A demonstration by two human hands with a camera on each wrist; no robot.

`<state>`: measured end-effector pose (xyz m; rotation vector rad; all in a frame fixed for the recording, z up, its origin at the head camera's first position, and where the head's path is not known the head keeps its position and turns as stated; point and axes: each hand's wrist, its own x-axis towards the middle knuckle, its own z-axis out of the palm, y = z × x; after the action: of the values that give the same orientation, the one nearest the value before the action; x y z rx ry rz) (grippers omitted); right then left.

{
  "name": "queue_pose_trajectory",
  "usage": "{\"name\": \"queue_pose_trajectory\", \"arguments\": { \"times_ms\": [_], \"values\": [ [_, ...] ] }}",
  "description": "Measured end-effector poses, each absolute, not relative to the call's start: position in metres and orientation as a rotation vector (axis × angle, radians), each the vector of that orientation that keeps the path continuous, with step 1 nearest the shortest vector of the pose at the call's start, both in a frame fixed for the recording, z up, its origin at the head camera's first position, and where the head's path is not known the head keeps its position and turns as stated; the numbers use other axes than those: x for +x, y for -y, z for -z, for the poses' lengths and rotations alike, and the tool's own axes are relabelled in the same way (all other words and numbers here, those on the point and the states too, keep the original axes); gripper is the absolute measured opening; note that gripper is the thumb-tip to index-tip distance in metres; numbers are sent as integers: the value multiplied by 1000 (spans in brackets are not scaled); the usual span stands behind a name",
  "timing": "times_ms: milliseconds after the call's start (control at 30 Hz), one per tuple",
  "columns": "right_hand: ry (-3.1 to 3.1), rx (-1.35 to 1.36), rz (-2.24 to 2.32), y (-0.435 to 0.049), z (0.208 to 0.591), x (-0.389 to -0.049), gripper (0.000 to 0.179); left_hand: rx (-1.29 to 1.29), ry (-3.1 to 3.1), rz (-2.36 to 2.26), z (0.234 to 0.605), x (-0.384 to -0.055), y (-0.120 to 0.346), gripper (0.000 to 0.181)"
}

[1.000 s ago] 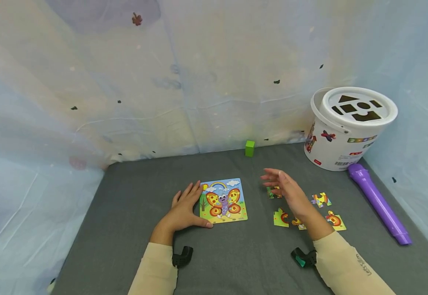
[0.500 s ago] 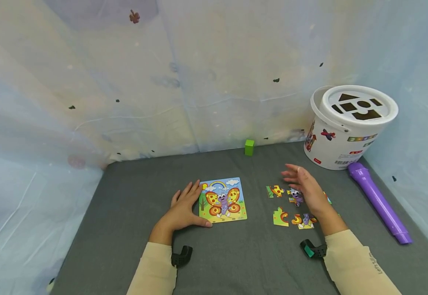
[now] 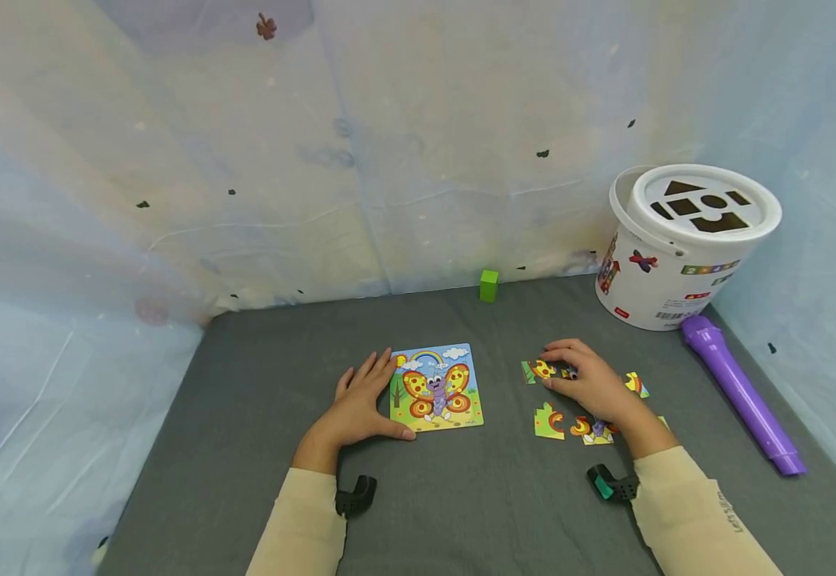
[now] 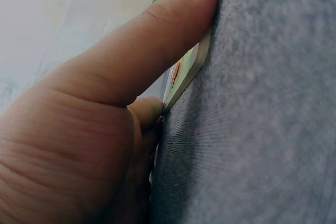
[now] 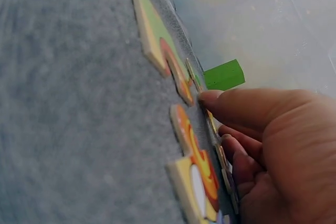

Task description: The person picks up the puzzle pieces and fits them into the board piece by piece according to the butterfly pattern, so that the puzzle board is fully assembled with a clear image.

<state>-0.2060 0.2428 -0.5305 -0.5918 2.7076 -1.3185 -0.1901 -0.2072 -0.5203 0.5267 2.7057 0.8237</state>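
A square butterfly picture board [image 3: 446,400] lies flat at the table's middle. My left hand [image 3: 360,404] rests along its left side, fingers spread and thumb at the lower left corner; in the left wrist view the thumb [image 4: 152,35] lies along the board's edge [image 4: 197,59]. On the right, my right hand [image 3: 594,384] pinches the upper left puzzle piece [image 3: 542,369] between thumb and fingers, still flat on the table. Below it lie a green-and-red corner piece [image 3: 549,424] and a bottom-middle piece [image 3: 596,432]. The hand partly hides the other pieces.
Behind stands a small green block [image 3: 488,286]. A white bucket [image 3: 666,280] with shape holes in its lid is at the back right, a purple toy microphone [image 3: 742,396] beside it. Another puzzle piece [image 3: 636,385] shows right of my right hand. Cloth walls rise behind.
My right hand moved right over the pieces with fingers extended, then came down to the left onto the upper left piece, fingers closing in. The left hand stayed on the board.
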Motion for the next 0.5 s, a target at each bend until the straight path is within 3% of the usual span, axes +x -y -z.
{"name": "queue_pose_trajectory", "arguments": {
  "times_ms": [167,500],
  "values": [
    [-2691,-560,1365,-240,527,-204,27,525,-2704,-827,521,-191,207,140],
    [-2711,-450,1394,-236,528,-204,29,533,-2706,-819,520,-190,208,139]
  ]
}}
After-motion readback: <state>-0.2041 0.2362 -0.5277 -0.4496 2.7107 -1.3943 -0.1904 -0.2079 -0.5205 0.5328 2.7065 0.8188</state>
